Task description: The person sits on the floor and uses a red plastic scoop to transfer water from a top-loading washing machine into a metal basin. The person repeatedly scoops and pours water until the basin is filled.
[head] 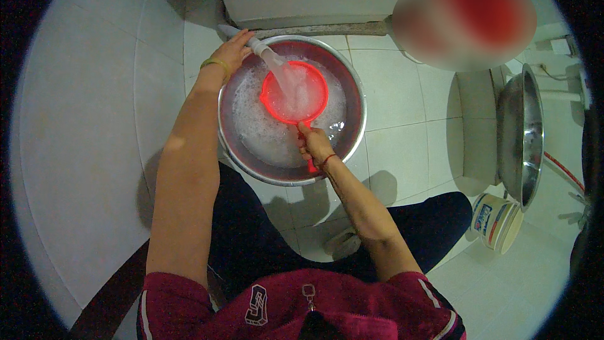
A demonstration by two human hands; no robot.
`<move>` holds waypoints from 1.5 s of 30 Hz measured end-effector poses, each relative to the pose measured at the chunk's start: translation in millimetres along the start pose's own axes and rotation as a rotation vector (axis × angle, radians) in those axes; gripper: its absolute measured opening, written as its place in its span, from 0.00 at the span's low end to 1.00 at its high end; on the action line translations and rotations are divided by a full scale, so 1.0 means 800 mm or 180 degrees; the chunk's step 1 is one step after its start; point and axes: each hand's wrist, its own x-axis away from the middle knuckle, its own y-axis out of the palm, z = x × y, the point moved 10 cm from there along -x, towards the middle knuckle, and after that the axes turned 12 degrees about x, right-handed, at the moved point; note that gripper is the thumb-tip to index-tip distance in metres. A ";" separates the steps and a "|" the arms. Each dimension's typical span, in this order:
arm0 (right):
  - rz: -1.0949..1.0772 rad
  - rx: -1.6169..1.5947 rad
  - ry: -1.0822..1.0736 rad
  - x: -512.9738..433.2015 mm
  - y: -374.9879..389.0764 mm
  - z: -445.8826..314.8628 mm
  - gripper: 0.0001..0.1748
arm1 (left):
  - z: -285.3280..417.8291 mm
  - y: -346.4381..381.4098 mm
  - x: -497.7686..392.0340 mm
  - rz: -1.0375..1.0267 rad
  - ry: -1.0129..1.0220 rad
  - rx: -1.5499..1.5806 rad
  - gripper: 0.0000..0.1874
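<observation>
My left hand (232,53) rests on a pale pipe or hose (257,46) at the upper left rim of a large metal basin (362,104); its fingers lie over the pipe. Water pours from the pipe's end into a red plastic dipper (326,92), which is full of frothy water. My right hand (315,145) is closed around the dipper's handle, with the thumb on top. The dipper is over the middle of the basin, and foamy water (255,127) surrounds it. Whether the dipper touches that water I cannot tell.
A wide metal bowl (512,137) stands on edge at the right, above a cream plastic bucket (493,222) lying tilted. A red hose (564,170) runs near the right wall. A blurred red and pale area covers the upper right. A tiled wall (94,127) rises at the left.
</observation>
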 end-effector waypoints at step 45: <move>0.1947 -0.2260 -0.1270 0.683 -0.686 -0.176 0.07 | 0.024 0.001 0.000 -0.0212 -0.0062 0.0808 0.30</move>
